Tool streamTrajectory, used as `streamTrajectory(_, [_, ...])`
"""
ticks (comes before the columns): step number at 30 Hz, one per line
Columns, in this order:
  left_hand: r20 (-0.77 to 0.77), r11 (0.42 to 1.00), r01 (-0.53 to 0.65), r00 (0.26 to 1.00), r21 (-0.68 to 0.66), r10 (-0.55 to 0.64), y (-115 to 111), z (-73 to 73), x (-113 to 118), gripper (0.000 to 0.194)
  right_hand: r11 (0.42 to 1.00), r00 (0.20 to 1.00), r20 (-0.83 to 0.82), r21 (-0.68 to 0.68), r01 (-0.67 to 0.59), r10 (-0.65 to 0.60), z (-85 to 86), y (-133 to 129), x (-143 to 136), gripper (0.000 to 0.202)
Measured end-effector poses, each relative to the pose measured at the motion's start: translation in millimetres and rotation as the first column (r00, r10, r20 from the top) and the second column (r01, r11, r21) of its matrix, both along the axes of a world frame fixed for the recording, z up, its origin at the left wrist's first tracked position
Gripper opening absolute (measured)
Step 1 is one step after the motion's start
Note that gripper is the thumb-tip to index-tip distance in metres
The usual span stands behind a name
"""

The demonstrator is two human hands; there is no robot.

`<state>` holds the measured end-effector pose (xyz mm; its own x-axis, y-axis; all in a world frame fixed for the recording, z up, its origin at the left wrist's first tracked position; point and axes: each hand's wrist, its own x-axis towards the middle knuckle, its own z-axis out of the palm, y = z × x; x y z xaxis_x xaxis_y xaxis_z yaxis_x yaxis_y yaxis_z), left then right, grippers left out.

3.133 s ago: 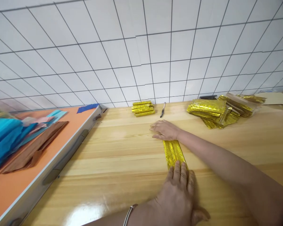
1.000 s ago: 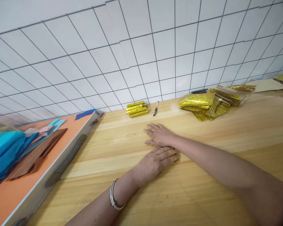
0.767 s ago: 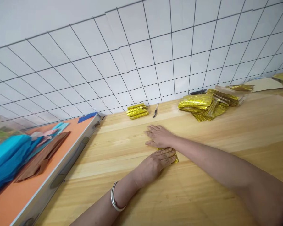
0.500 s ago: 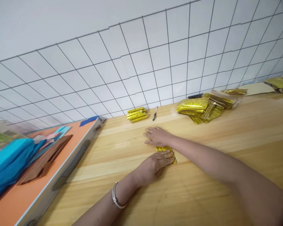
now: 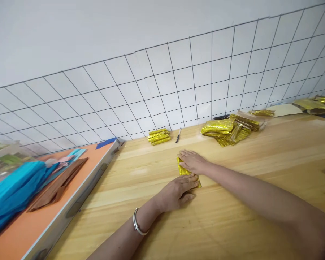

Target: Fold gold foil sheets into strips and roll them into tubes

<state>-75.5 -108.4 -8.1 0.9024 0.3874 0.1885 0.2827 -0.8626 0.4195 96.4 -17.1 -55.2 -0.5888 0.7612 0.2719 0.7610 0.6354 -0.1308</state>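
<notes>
A shiny gold foil piece (image 5: 182, 170) lies on the wooden table under both of my hands. My left hand (image 5: 177, 191), with a silver bangle at the wrist, rests palm down on its nearer end, fingers stretched out. Flat across the farther part lies my right hand (image 5: 193, 162), its fingers extended. Much of the foil piece is hidden beneath them. Beyond my hands, near the wall, sit a small stack of gold foil rolls (image 5: 159, 137) and a pen (image 5: 178, 136).
A loose pile of flat gold foil pieces (image 5: 219, 128) stands at the back right by the gridded wall. On the left, an orange surface with a raised metal edge (image 5: 78, 202) holds blue cloth (image 5: 18, 180) and brown cloth (image 5: 59, 184).
My right hand has slid from beyond the foil piece back onto its far part. My left hand stays on the near end. The view has shifted slightly.
</notes>
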Motion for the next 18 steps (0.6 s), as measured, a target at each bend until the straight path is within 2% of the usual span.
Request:
streamTrajectory(5, [-0.032,1.0,-0.02,0.999,-0.014,0.019,-1.6,-0.8,-3.3,0.048,0.999,0.996,0.082,-0.019,-0.036,0.038,8.6,36.1,-6.5,0.058])
streamTrajectory(9, [-0.046,0.999,-0.039,0.998,-0.034,0.038,-2.6,2.4,-4.6,0.053,0.998,0.99,0.124,-0.004,-0.069,0.069,19.5,56.0,-12.1,0.049])
streamTrajectory(14, [-0.033,0.997,-0.042,0.999,-0.057,0.041,-1.7,5.9,-5.0,0.055,0.995,0.984,0.153,0.031,-0.096,0.09,28.4,74.8,-18.7,0.037])
streamTrajectory(18, [0.003,0.998,-0.036,0.999,-0.05,0.036,0.0,0.8,-7.3,0.055,0.992,0.985,0.135,0.044,-0.118,0.111,40.4,77.5,-14.6,0.037])
